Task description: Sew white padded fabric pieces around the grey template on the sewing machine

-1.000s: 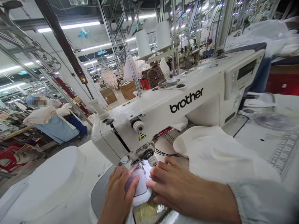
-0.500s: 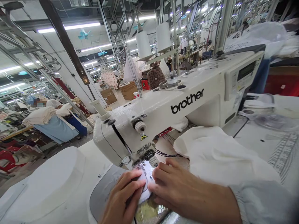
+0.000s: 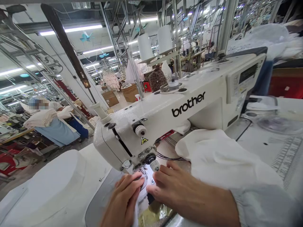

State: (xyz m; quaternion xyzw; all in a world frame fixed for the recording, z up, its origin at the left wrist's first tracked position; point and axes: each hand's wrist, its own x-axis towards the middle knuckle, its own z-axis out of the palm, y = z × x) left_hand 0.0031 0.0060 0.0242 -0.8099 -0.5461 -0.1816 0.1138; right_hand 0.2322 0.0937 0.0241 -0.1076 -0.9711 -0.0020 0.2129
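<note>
A white Brother sewing machine (image 3: 189,104) stands across the table. Under its needle head lies a small white piece of fabric (image 3: 142,197). My left hand (image 3: 123,203) presses on this fabric from the left, fingers bent and close together. My right hand (image 3: 180,192) lies on it from the right, fingers extended toward the presser foot. The needle area is mostly hidden behind my fingers. A bunched white garment (image 3: 217,157) rests by my right wrist.
Two white thread cones (image 3: 155,42) stand behind the machine. A white stack of cloth (image 3: 52,179) lies at the left on the table (image 3: 272,145). A person (image 3: 47,119) works at a bench far left. Cardboard boxes (image 3: 120,93) sit in the aisle.
My left hand has slid forward and up toward the presser foot, covering more of the small fabric piece. My right hand stays close beside the needle, shifted slightly left.
</note>
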